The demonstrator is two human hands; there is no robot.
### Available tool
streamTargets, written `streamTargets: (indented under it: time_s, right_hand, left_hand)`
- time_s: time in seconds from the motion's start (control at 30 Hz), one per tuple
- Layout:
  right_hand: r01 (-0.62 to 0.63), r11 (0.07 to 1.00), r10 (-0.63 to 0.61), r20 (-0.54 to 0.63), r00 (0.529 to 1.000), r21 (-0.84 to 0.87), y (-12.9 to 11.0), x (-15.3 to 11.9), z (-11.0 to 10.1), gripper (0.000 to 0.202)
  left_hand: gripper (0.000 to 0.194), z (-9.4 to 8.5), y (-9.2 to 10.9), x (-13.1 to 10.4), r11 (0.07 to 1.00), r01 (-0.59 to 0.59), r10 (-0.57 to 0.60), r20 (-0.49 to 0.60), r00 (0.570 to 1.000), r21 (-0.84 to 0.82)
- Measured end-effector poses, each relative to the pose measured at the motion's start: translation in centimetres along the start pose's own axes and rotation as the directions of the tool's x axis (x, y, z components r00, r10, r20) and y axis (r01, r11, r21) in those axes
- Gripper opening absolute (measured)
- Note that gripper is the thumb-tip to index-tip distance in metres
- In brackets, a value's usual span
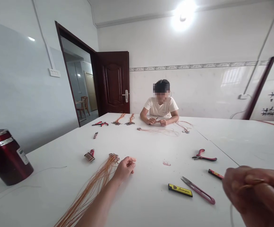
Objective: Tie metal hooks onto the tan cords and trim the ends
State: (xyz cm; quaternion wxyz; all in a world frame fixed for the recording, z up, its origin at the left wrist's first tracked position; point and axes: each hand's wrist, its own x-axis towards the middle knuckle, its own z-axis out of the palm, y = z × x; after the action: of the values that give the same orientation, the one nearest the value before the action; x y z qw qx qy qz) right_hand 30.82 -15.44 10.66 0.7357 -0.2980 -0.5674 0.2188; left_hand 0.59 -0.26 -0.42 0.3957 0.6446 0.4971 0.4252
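Note:
Over the white table (151, 195), my left hand (125, 167) is closed, fingertips pinched together; what they hold, if anything, is too small to make out. Just left of it lies a bundle of orange cords (96, 179) with dark looped ends at the top, and my forearm crosses over part of it. My right hand (255, 189) is raised close to the camera at the right edge, its fingers closed on a thin cord (257, 181). Scissors with a pink handle (202, 191) and a yellow lighter (180, 190) lie between the hands.
Red-handled pliers (205, 156) and a red lighter (215, 174) lie near my right hand. A dark red tumbler (9, 160) stands at the left. Across the table a person (162, 107) works beside more cords (160, 130). Small tools lie at the far left.

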Motion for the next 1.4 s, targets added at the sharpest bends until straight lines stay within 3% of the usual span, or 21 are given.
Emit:
streamTargets:
  time_s: [0.17, 0.3, 0.43, 0.83, 1.4]
  right_hand:
    - [0.103, 0.971, -0.044, 0.263, 0.964, -0.217, -1.0, -1.2, 4.1, 0.009]
    - [0.206, 0.907, -0.055, 0.382, 0.922, -0.366, -0.5, -1.2, 5.1, 0.005]
    - [0.245, 0.881, -0.086, 0.373, 0.924, -0.404, 0.1, -1.0, 4.7, 0.006]
    - [0.18, 0.909, -0.071, 0.286, 0.956, -0.376, 1.0, -0.6, 4.9, 0.01]
    - [0.315, 0.802, -0.145, 0.346, 0.927, -0.508, 0.4, -0.5, 4.8, 0.006]
  left_hand:
    - [0.022, 0.3, 0.4, -0.2, 1.0, -0.005, 0.005, 0.005, 1.0, 0.014]
    - [0.022, 0.3, 0.5, -0.5, 1.0, 0.0, 0.0, 0.003, 1.0, 0.019]
    - [0.022, 0.2, 0.6, -0.5, 1.0, 0.006, -0.006, 0.004, 1.0, 0.021]
    - [0.023, 0.0, -0.1, 0.3, 1.0, -0.007, 0.007, 0.015, 1.0, 0.007]
    - [0.024, 0.2, 0.5, -0.2, 0.999, 0.004, -0.004, 0.0, 1.0, 0.038]
